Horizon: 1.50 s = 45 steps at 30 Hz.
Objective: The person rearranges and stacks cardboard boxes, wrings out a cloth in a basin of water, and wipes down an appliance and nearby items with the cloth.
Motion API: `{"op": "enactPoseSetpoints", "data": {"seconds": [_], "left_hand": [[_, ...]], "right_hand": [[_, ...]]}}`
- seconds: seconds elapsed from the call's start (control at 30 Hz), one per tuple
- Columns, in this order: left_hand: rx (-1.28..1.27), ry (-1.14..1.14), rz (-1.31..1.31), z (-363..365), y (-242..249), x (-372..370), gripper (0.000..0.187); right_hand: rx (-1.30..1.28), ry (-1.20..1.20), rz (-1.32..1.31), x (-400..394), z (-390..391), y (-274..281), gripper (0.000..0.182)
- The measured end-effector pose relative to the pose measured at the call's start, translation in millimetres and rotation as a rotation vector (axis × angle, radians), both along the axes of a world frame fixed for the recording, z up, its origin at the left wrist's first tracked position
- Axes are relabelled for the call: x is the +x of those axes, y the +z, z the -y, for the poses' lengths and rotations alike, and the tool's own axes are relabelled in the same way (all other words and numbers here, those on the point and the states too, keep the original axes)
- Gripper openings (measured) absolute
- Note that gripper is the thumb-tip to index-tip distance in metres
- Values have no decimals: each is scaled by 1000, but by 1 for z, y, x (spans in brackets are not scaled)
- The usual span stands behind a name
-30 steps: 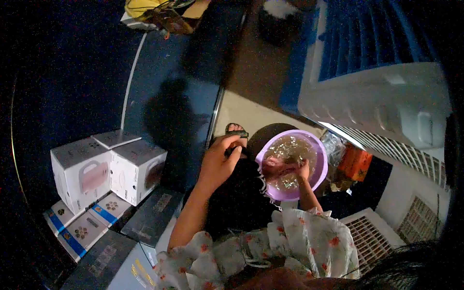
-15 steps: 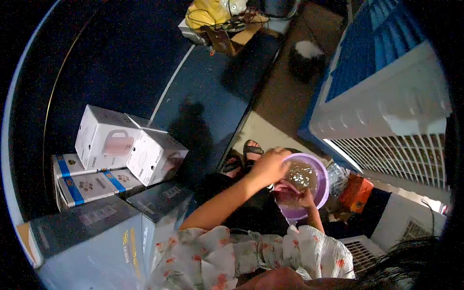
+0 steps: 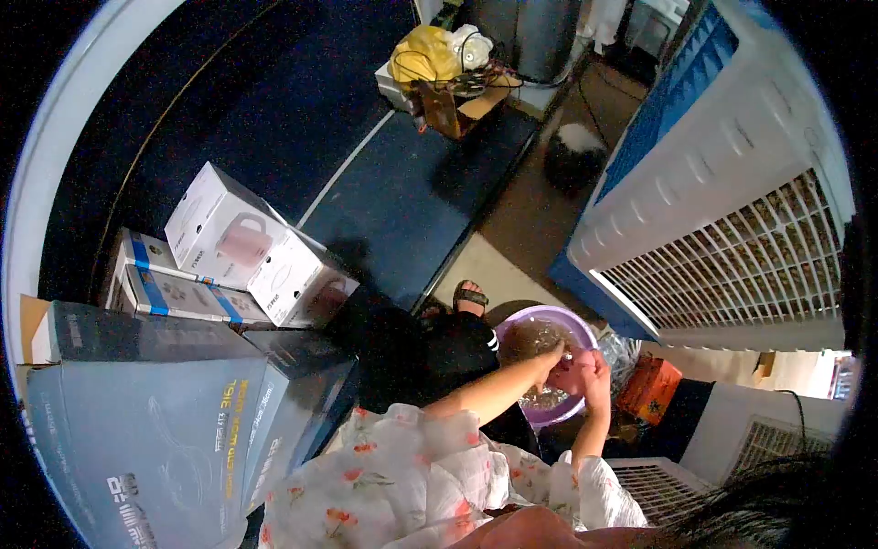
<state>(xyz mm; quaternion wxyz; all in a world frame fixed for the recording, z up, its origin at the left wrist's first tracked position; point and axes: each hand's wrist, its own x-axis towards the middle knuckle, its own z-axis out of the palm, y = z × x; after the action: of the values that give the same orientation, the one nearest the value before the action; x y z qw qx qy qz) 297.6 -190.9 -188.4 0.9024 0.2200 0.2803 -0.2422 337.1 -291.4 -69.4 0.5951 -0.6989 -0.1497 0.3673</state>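
A purple basin (image 3: 551,417) of bubbly water stands on the floor by my feet. Over it, my right hand (image 3: 596,377) is closed on a pink cloth (image 3: 572,373), bunched up at the right side of the basin. My left hand (image 3: 547,364) meets the cloth from the other side, its fingers closed against it. Blur hides the exact finger positions and the cloth's shape. The water (image 3: 526,340) shows behind and below my hands.
A large white air cooler (image 3: 677,210) stands at right, with an orange box (image 3: 649,388) below it. Boxes with a pink kettle picture (image 3: 240,240) and grey cookware boxes (image 3: 155,430) are stacked at left. A yellow bag (image 3: 425,55) and cables lie at the back.
My left hand has left the basin's upper rim and come down to the pink cloth. My right hand has lifted the cloth toward the right side. The camera view has shifted.
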Motion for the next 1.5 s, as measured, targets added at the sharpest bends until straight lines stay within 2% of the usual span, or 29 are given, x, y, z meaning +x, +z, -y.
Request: {"op": "enactPoseSetpoints", "data": {"seconds": [0.1, 0.23, 0.33, 0.37, 0.47, 0.5, 0.53, 0.57, 0.63, 0.67, 0.77, 0.8, 0.9, 1.03, 1.1, 1.2, 1.23, 1.37, 1.43, 1.47, 1.5], "left_hand": [[-96, -73, 20, 1, 6, -1, 46], [-51, -145, -12, 11, -2, 2, 43], [36, -154, -64, 16, -18, 7, 42], [51, -146, -77, 17, -24, 8, 41], [90, -90, -94, 24, -42, 8, 40], [97, -55, -70, 27, -46, 7, 39], [104, -19, -41, 30, -47, 5, 39], [106, 53, 36, 30, -36, 2, 37], [115, 47, -143, 28, -16, 6, 38], [118, 46, -234, 28, -13, 8, 39], [394, -75, -182, 31, -28, 15, 39], [545, -146, -134, 37, -34, 16, 39], [1009, -391, -4, 48, -45, 18, 40], [1455, -630, 181, 57, -51, 21, 40], [1742, -649, 249, 64, -60, 22, 41], [2130, -443, 311, 75, -66, 18, 42], [2146, -350, 357, 76, -67, 18, 42], [2030, -868, 689, 80, -86, 46, 33], [1929, -1117, 842, 82, -94, 56, 28], [1427, -856, 658, 69, -77, 49, 29], [918, -595, 491, 49, -50, 39, 30]], "right_hand": [[92, -33, -229, 7, -3, 12, 25], [294, -133, -530, 10, 2, 19, 21], [204, -325, -548, 25, 20, -32, 18], [222, -281, -610, 32, 28, -48, 22], [109, -249, -444, 48, 55, -127, 25], [182, -211, -423, 46, 62, -155, 29], [130, -368, -452, 34, 49, -156, 31], [241, -324, -526, 29, 44, -157, 37], [457, -237, -678, 19, 46, -165, 52], [418, -289, -679, 13, 47, -166, 50], [303, -444, -676, 2, 52, -167, 47], [276, -326, -866, 3, 39, -142, 49], [141, -132, -656, 14, 47, -169, 50], [14, -65, -557, 28, 54, -188, 49], [-2, -69, -556, 32, 53, -187, 49], [7, -89, -588, 39, 49, -189, 49], [11, -90, -601, 40, 47, -189, 49], [98, -118, -690, 44, 48, -187, 48], [180, -331, -624, 25, 36, -135, 45], [221, -434, -589, 19, 30, -115, 43], [219, -448, -564, 20, 32, -119, 41]]}}
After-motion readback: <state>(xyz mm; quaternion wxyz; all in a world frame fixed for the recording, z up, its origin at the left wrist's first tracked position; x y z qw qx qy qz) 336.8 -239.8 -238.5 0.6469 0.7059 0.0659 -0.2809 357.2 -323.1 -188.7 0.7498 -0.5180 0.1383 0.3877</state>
